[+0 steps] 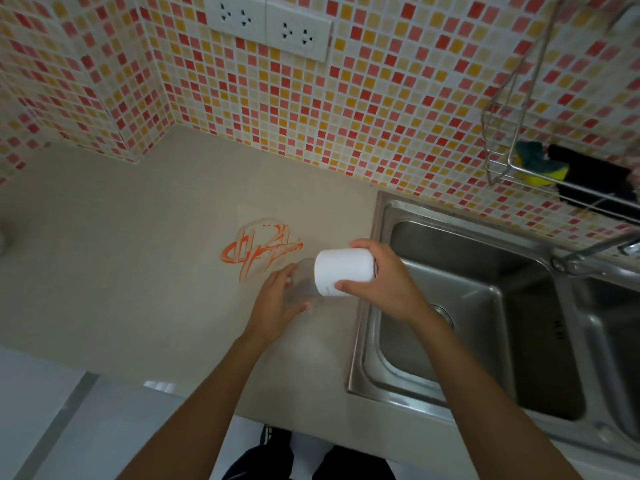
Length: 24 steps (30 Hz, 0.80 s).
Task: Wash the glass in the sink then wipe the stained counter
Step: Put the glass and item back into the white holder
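A clear glass (304, 282) is held over the beige counter (138, 271), just left of the sink (485, 306). My left hand (277, 303) grips it from below and the side. My right hand (381, 282) holds a white block, apparently a sponge (344, 271), with its end against the glass's mouth. An orange smeared stain (261, 249) lies on the counter just beyond and left of the glass.
A steel double sink fills the right side, with the faucet (595, 249) at its back. A wire rack (554, 161) on the tiled wall holds a yellow-green sponge (540, 164) and a black item. Wall sockets (266, 24) sit above the counter.
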### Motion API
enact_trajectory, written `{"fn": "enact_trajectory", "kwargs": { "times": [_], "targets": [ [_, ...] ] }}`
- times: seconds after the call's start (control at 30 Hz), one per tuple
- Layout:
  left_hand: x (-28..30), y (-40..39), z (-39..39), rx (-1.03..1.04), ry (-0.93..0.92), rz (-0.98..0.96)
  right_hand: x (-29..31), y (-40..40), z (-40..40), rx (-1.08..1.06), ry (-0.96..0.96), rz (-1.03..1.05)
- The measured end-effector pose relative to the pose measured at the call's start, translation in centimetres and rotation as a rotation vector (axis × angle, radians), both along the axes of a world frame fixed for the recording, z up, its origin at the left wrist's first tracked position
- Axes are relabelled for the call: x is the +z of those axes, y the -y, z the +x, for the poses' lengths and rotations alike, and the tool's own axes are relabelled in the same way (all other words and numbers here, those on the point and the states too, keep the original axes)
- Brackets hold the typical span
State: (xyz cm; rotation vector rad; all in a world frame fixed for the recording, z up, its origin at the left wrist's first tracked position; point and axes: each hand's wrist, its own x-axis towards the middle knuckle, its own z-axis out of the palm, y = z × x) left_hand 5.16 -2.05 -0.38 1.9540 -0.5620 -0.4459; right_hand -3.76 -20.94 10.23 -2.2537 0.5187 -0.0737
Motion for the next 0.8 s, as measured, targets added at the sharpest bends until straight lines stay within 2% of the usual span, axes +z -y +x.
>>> {"fn": "enact_trajectory", "kwargs": {
  "times": [0.1,0.23,0.37,0.43,0.57,0.63,0.8],
  "targets": [
    [0.7,1.0,0.0,-0.004,0.021,-0.041,0.8,-1.3,1.8,0.067,-0.017,-0.11],
    [0.7,1.2,0.0,-0.016,0.0,-0.064,1.0,-3.4,4.0,0.245,-0.077,-0.397],
    [0.0,0.2,0.2,0.021,-0.045,-0.028,-0.7,-4.4,4.8,0.316,-0.135,-0.469],
    [0.1,-0.4,0.2,0.038,-0.041,0.0,-2.0,-4.2,4.5,0.334,-0.146,-0.377],
    [1.1,-0.2,0.5,-0.012,-0.028,-0.029,-3.5,-3.8,3.5,0.141,-0.028,0.082],
    [1.6,0.4,0.7,-0.05,-0.019,-0.061,-4.0,-3.9,3.1,0.04,-0.02,0.185],
    [1.4,1.2,0.8,-0.055,-0.014,-0.033,-5.2,-4.1,2.8,0.01,0.008,0.338]
  ]
}}
